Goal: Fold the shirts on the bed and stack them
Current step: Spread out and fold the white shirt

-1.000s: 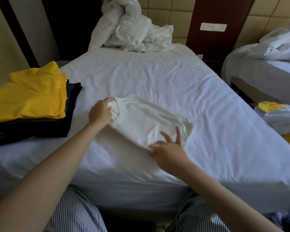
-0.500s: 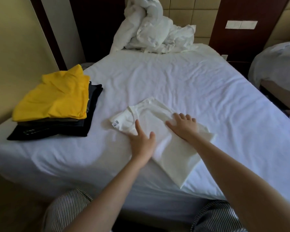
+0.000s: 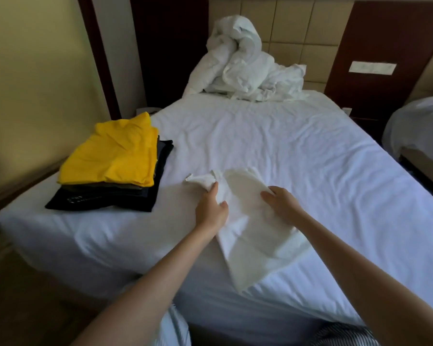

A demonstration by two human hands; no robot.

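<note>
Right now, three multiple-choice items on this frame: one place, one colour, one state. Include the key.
1. Where is the stack of folded shirts?
A. on the floor
B. on the bed, near its left edge
C. against the headboard

2. What colour is the top shirt of that stack?
A. black
B. white
C. yellow

3. What state is the white shirt in?
A. gripped by the left hand and the right hand
B. lying untouched
C. already on the stack

Key:
1. B, the stack sits on the sheet by the left edge.
2. C, yellow cloth covers the dark shirts below.
3. A, the fingers of both hands curl into its cloth.
</note>
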